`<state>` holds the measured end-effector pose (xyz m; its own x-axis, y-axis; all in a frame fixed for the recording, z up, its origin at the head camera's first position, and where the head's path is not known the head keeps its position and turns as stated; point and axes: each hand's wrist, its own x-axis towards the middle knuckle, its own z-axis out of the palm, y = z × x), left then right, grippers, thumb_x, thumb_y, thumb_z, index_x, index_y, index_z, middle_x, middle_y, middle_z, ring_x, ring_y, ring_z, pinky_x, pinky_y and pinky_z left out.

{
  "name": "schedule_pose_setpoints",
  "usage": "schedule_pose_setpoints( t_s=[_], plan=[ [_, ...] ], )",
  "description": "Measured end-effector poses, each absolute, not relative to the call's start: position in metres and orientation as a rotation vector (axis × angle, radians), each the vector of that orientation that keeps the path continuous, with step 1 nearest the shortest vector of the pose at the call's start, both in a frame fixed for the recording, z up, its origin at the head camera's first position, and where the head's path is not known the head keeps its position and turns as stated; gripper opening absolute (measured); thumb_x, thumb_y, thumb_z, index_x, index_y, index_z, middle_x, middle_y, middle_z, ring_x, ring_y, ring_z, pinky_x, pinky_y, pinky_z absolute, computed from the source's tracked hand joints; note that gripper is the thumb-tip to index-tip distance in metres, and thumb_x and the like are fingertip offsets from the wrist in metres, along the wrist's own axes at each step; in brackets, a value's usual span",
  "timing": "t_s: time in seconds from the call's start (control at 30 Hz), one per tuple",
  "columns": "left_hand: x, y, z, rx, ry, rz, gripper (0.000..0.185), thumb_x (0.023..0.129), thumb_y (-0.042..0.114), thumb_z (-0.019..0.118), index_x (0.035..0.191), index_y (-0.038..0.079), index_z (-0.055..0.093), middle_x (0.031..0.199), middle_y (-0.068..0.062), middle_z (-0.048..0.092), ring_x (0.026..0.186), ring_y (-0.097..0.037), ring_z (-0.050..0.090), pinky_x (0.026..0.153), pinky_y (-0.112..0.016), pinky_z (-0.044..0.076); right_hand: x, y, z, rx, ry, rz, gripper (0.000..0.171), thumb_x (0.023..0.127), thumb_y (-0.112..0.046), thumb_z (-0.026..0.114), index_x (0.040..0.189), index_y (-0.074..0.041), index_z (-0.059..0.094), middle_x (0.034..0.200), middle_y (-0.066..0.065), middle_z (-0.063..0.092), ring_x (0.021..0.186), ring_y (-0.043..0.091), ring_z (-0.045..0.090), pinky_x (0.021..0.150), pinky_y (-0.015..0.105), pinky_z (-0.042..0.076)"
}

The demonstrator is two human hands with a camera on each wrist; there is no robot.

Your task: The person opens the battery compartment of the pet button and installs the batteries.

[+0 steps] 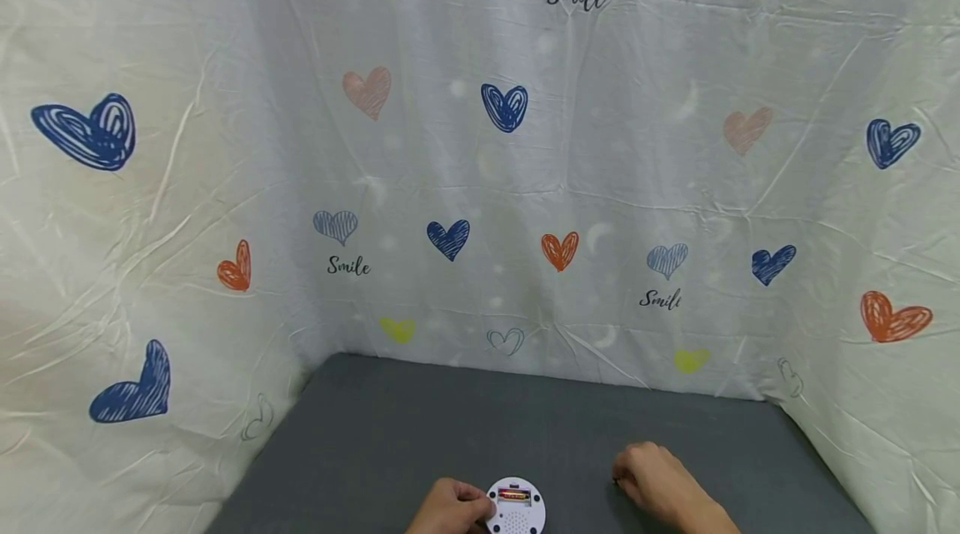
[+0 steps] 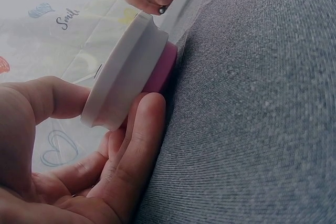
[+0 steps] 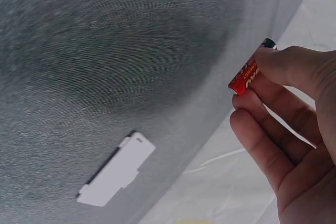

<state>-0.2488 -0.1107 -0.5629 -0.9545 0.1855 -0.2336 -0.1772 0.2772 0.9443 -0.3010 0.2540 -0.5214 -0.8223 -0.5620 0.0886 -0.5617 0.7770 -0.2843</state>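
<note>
So the left hand [image 1: 448,507] has the little round white gadget [image 1: 516,506] pinned at its edge, thumb on one side and fingers curled under the other, holding it down on the grey cloth table [image 1: 450,426]. It sits face down, so the pink front is against the cloth and the open battery bay points up. You can see one battery already seated in that bay [image 1: 514,496], red and gold, just past the left fingertips. Off to the right of the gadget, the right hand [image 1: 654,480] is closed around a second red battery [image 3: 245,75], pinched between thumb and fingers and lifted clear of the table, not yet over the bay. A bit beyond that hand, the white battery cover [image 3: 116,169] lies loose on the cloth, well apart from the gadget. My read: it's roughly halfway there, one cell in, one in hand waiting to go in, and the cover still off. Behind everything hangs the white heart-print sheet [image 1: 525,184] with "Smile" on it.
</note>
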Motion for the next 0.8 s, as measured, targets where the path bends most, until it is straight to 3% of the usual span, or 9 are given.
schedule_pose_setpoints(
  t_s=[0.43, 0.8],
  plan=[
    [-0.249, -0.111, -0.562, -0.009, 2.248, 1.719, 0.019, 0.091, 0.009, 0.071, 0.098, -0.006, 0.080, 0.083, -0.002, 0.078, 0.075, -0.015, 0.076, 0.071, -0.033, 0.063, -0.299, 0.237, -0.508, -1.012, 2.978, -0.504, 0.017, 0.091, -0.006, 0.084, 0.084, -0.021, 0.080, 0.076, -0.015, 0.069, 0.066, -0.004, 0.058, 0.059, 0.026, 0.049],
    [-0.249, -0.109, -0.562, 0.000, 2.258, 1.745, 0.020, 0.090, 0.009, 0.072, 0.099, -0.008, 0.079, 0.083, -0.003, 0.078, 0.074, -0.016, 0.076, 0.069, -0.031, 0.062, -0.299, 0.212, -0.487, -1.092, 2.975, -0.506, 0.013, 0.090, -0.004, 0.084, 0.085, -0.016, 0.081, 0.077, -0.013, 0.072, 0.066, -0.004, 0.059, 0.060, 0.025, 0.052]
  ],
)
